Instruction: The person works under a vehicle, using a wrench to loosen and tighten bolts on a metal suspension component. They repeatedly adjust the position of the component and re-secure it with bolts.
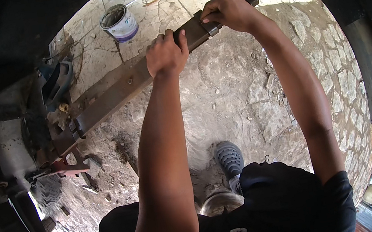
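A long rusty leaf spring (112, 93) runs slantwise from the lower left to the upper right. My left hand (167, 56) is curled over its middle, fingertips bent over the far edge and thumb on the top. Farther right, my right hand (232, 12) is closed in a pinch just above a metal clip (212, 30) that wraps the bar. Whatever lies between the right thumb and forefinger is hidden. A second clip (75, 128) encircles the spring near its left end.
Beyond the spring, an open paint can (125, 30) stands on cracked tiles. Dark vehicle parts frame both sides, with a red metal piece (67, 168) at the left. My grey clog (229, 158) rests on rough, stony ground, before a round metal container (222, 203).
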{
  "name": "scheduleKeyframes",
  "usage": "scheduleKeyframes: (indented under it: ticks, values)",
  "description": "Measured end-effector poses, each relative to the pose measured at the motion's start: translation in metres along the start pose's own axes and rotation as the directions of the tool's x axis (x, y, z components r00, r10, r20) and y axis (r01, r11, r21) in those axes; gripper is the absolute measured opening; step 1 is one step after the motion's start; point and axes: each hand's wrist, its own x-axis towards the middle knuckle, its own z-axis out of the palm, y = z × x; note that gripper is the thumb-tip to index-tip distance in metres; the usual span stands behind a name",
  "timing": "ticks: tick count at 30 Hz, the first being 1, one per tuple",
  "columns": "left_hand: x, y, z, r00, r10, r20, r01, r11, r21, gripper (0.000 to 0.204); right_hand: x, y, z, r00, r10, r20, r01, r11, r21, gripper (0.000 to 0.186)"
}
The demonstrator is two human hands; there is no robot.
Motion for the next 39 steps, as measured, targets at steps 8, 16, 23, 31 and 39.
scheduleKeyframes:
  ticks: [8, 16, 23, 31, 39]
  values:
    - [-0.001, 0.001, -0.001, 1.000, -0.003, -0.026, 0.002, 0.999, -0.046, 0.047, -0.006, -0.012, 0.003, 0.999, -0.009, -0.047, 0.007, 0.999, -0.049, 0.013]
    - [-0.002, 0.000, -0.002, 1.000, -0.014, 0.028, 0.015, 0.999, -0.042, 0.053, -0.013, -0.018, 0.010, 0.993, 0.013, -0.117, -0.027, 0.993, -0.119, 0.010]
    - [-0.003, 0.004, 0.000, 1.000, 0.006, -0.027, -0.007, 0.999, -0.037, 0.052, -0.049, 0.004, -0.044, 0.947, 0.067, -0.315, -0.139, 0.968, -0.211, 0.009]
    - [-0.004, -0.003, -0.005, 1.000, -0.013, 0.022, 0.013, 1.000, -0.027, 0.052, -0.147, -0.104, -0.008, 0.876, 0.396, -0.276, -0.357, 0.916, 0.181, 0.023]
    - [-0.007, -0.007, -0.002, 0.999, -0.035, 0.019, 0.035, 0.999, -0.036, 0.054, -0.195, -0.123, -0.070, 0.687, 0.663, -0.298, -0.339, 0.655, 0.676, 0.029]
